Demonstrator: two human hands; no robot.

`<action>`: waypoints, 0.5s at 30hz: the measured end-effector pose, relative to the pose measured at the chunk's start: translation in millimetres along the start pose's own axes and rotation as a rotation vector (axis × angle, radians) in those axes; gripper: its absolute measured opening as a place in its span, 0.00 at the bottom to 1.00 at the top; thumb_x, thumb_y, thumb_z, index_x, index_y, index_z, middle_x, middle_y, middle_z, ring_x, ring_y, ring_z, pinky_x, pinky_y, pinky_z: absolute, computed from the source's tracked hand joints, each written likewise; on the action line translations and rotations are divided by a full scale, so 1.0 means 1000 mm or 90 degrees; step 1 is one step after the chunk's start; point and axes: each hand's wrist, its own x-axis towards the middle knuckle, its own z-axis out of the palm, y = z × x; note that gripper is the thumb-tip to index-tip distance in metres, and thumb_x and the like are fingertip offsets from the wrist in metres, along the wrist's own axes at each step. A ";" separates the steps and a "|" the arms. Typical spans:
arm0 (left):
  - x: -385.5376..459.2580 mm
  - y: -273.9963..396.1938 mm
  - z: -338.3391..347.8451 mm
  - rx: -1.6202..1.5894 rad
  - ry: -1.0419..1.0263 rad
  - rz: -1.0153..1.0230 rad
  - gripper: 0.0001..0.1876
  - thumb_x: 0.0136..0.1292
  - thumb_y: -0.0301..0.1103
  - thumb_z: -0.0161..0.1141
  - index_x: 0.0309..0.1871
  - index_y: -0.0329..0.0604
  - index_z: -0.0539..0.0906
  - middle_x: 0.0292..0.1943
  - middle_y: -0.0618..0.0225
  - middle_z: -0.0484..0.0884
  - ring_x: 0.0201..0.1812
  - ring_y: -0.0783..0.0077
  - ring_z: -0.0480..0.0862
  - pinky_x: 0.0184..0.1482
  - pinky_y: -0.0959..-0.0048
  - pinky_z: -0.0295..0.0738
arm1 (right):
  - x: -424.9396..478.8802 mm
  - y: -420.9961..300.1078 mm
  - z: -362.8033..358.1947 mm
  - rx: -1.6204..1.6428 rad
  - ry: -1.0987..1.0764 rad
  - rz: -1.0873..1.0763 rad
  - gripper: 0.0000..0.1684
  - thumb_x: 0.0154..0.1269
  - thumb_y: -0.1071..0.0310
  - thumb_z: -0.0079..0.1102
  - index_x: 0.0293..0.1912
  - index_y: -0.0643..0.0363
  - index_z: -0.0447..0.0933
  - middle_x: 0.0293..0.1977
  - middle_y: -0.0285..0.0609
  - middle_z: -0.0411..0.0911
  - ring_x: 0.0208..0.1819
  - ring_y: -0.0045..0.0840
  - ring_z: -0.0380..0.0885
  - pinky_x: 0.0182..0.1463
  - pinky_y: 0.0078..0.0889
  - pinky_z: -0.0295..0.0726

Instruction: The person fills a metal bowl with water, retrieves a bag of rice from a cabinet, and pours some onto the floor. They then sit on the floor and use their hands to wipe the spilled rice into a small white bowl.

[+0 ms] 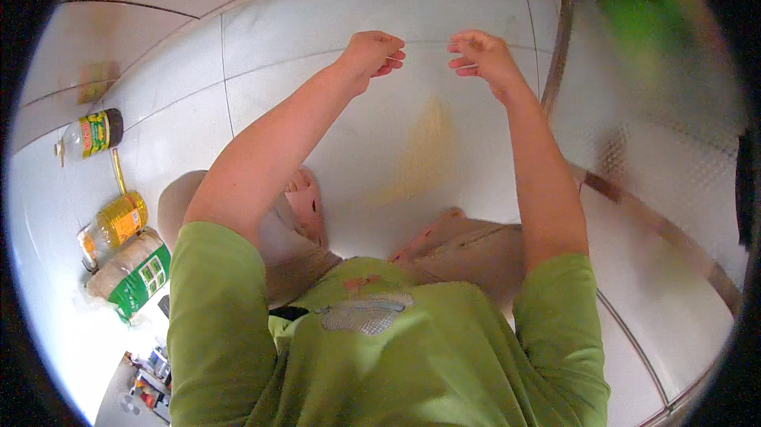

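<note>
Both of my hands are held out in front of me, above a white tiled floor (380,135). My left hand (374,55) has its fingers bent, with a small gap between them, and I see nothing held there. A short distance to its right, my right hand (481,58) has its fingers apart and slightly curled, with nothing in them. The two hands face each other without touching. Below and between them, a pale yellow patch of fine loose material (433,141) is spread on the floor. Whether it is grain or powder is too blurred to tell.
On the left are a clear plastic bottle (95,134) with dark contents, a thin yellow stick (119,171), a bottle of yellow oil (122,220) and a green-and-tan plastic bag (140,275). A brown-framed translucent panel (648,88) stands on the right. My bare foot (306,201) rests below.
</note>
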 end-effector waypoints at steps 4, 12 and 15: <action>0.009 -0.063 -0.004 0.057 0.019 -0.062 0.08 0.60 0.38 0.59 0.34 0.44 0.80 0.27 0.69 0.81 0.27 0.76 0.79 0.29 0.76 0.72 | -0.012 0.059 0.009 -0.169 0.002 0.101 0.14 0.63 0.61 0.56 0.45 0.58 0.75 0.37 0.39 0.77 0.32 0.21 0.77 0.33 0.25 0.78; -0.034 -0.060 0.051 0.217 -0.101 0.073 0.12 0.55 0.32 0.61 0.18 0.41 0.74 0.15 0.69 0.73 0.19 0.79 0.71 0.21 0.75 0.65 | -0.045 0.083 0.023 -0.320 -0.028 -0.160 0.10 0.53 0.67 0.59 0.37 0.58 0.77 0.33 0.44 0.80 0.34 0.27 0.78 0.38 0.33 0.76; -0.040 -0.061 0.058 0.164 -0.131 0.090 0.06 0.53 0.30 0.64 0.28 0.37 0.80 0.24 0.70 0.78 0.27 0.77 0.75 0.31 0.73 0.70 | -0.097 0.020 0.047 -0.344 -0.007 -0.244 0.12 0.56 0.67 0.56 0.42 0.58 0.77 0.35 0.45 0.80 0.37 0.32 0.78 0.42 0.35 0.75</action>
